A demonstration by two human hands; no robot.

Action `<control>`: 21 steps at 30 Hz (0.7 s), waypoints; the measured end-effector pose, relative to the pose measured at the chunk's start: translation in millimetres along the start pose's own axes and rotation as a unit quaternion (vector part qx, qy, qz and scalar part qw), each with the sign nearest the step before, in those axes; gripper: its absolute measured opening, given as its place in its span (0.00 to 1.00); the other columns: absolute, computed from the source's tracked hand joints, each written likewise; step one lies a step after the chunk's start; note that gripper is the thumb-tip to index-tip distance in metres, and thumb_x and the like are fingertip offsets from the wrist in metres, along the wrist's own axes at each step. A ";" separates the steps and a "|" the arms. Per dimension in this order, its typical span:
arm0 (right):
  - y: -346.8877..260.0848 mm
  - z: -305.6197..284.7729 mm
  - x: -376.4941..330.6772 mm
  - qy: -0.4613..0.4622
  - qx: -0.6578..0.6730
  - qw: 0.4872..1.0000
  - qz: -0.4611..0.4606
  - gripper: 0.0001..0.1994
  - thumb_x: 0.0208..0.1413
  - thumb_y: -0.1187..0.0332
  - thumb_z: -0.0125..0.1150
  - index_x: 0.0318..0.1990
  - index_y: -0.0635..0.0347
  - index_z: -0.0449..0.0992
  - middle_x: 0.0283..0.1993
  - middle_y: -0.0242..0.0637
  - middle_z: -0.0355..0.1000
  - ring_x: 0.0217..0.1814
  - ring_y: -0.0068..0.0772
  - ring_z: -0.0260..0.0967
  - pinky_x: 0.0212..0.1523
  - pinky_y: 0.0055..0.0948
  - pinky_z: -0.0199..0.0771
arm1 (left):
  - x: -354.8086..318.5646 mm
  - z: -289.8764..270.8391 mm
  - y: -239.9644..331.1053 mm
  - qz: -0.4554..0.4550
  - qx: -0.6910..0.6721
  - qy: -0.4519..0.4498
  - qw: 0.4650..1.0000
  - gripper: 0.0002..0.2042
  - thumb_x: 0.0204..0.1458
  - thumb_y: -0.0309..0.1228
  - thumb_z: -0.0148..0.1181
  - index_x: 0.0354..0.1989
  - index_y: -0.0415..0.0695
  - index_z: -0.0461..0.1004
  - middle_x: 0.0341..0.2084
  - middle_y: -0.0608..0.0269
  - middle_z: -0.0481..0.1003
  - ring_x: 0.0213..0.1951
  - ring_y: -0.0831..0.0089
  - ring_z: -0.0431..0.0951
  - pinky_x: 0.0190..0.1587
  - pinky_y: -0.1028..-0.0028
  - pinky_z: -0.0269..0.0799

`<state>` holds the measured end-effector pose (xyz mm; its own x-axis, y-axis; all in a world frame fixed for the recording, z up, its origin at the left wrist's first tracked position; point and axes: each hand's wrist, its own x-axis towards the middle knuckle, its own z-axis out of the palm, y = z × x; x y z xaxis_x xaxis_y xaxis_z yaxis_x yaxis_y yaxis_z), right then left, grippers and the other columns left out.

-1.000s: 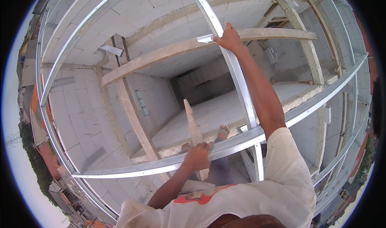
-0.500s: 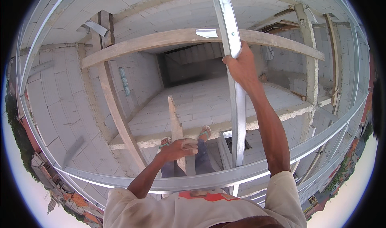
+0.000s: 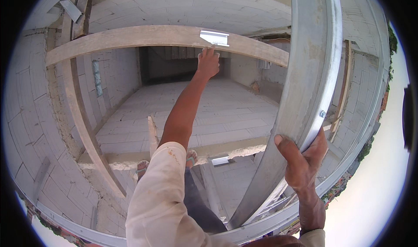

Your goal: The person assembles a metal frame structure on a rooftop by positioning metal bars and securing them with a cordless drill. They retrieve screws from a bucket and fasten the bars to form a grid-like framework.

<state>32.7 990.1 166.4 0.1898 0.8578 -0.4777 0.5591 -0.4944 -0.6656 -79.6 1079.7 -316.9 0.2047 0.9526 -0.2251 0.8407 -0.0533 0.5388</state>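
My right hand [image 3: 303, 162] is wrapped round the edge of a long galvanized metal channel [image 3: 305, 72], thumb on its broad face and fingers round the far side. The channel rises steeply on the right, with a screw head [image 3: 322, 113] in its edge just above the hand. My left arm stretches forward across the middle. The left hand [image 3: 209, 64] is at the near edge of a wooden plank [image 3: 130, 35], its fingers partly bent, just below a short metal channel offcut [image 3: 214, 38] lying on the plank. Whether the fingertips touch the offcut is hard to see.
My sandalled feet [image 3: 190, 158] stand on a narrow block-wall ledge [image 3: 235, 147] above a deep drop with a dark opening [image 3: 174, 66] below. A timber [image 3: 82, 112] slopes down at the left. Metal framing [image 3: 78, 231] curves around the near side.
My left hand has reached from near my body to the plank by the offcut. The channel in my right hand now looms larger and further right, the hand lower in view.
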 end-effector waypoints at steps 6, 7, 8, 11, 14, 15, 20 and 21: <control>3.6 8.3 -3.3 0.042 -0.001 0.999 0.021 0.32 0.47 0.69 0.69 0.59 0.76 0.65 0.45 0.50 0.74 0.44 0.41 0.76 0.46 0.41 0.77 | 56.4 39.5 7.2 -0.005 0.066 -0.080 0.995 0.20 0.54 0.29 0.66 0.57 0.44 0.79 0.76 0.57 0.51 0.76 0.47 0.50 0.69 0.42 0.60; -1.9 8.5 -1.4 0.033 0.020 0.998 0.040 0.32 0.49 0.71 0.70 0.60 0.76 0.63 0.46 0.50 0.74 0.47 0.41 0.74 0.48 0.41 0.75 | 62.4 40.4 4.0 -0.014 0.073 -0.097 0.992 0.20 0.54 0.29 0.65 0.56 0.44 0.79 0.76 0.57 0.50 0.76 0.47 0.49 0.69 0.42 0.60; -7.3 15.6 1.7 0.064 0.003 0.997 0.049 0.35 0.44 0.67 0.70 0.60 0.76 0.65 0.44 0.51 0.74 0.43 0.42 0.76 0.46 0.42 0.78 | 66.4 41.0 0.1 -0.023 0.081 -0.115 0.990 0.19 0.54 0.29 0.65 0.56 0.44 0.79 0.76 0.58 0.50 0.76 0.47 0.49 0.69 0.42 0.60; -13.0 36.9 3.5 0.170 -0.031 0.984 0.051 0.44 0.33 0.57 0.71 0.59 0.77 0.68 0.41 0.53 0.76 0.36 0.45 0.80 0.40 0.44 0.85 | 80.0 52.6 0.5 -0.006 0.077 -0.128 0.989 0.16 0.56 0.29 0.63 0.53 0.42 0.80 0.76 0.58 0.52 0.75 0.48 0.51 0.69 0.42 0.60; -23.4 29.5 -0.4 0.074 0.084 0.992 0.062 0.31 0.44 0.78 0.70 0.59 0.76 0.67 0.43 0.50 0.75 0.45 0.40 0.75 0.48 0.38 0.78 | 81.4 65.7 -24.4 -0.015 0.080 -0.067 0.994 0.15 0.56 0.27 0.63 0.51 0.41 0.81 0.73 0.59 0.55 0.74 0.50 0.53 0.69 0.42 0.60; -21.8 29.0 2.8 0.084 0.070 0.992 0.069 0.33 0.43 0.75 0.70 0.59 0.76 0.67 0.42 0.51 0.75 0.44 0.41 0.76 0.47 0.39 0.79 | 86.2 63.7 -18.6 -0.008 0.080 -0.076 0.994 0.14 0.55 0.27 0.64 0.50 0.40 0.81 0.70 0.58 0.58 0.72 0.52 0.56 0.69 0.42 0.60; -30.5 31.6 4.8 0.152 0.005 0.983 0.105 0.42 0.35 0.58 0.70 0.59 0.77 0.68 0.40 0.53 0.76 0.36 0.44 0.80 0.39 0.44 0.84 | 77.6 34.4 -5.4 0.028 -0.019 0.023 0.999 0.09 0.50 0.27 0.71 0.39 0.39 0.81 0.50 0.57 0.76 0.58 0.57 0.73 0.65 0.49 0.64; -7.1 17.7 2.1 0.099 -0.002 0.992 0.079 0.39 0.37 0.61 0.70 0.59 0.77 0.67 0.41 0.52 0.76 0.36 0.42 0.79 0.39 0.43 0.82 | 56.3 27.7 -25.0 0.048 -0.063 0.058 0.995 0.09 0.49 0.28 0.73 0.36 0.39 0.79 0.43 0.57 0.77 0.51 0.56 0.77 0.60 0.51 0.68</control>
<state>14.9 993.0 160.0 0.4292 0.7809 -0.4538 0.5134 -0.6243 -0.5888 -75.2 1126.3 -365.6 0.2155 0.9734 -0.0776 0.7490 -0.1137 0.6528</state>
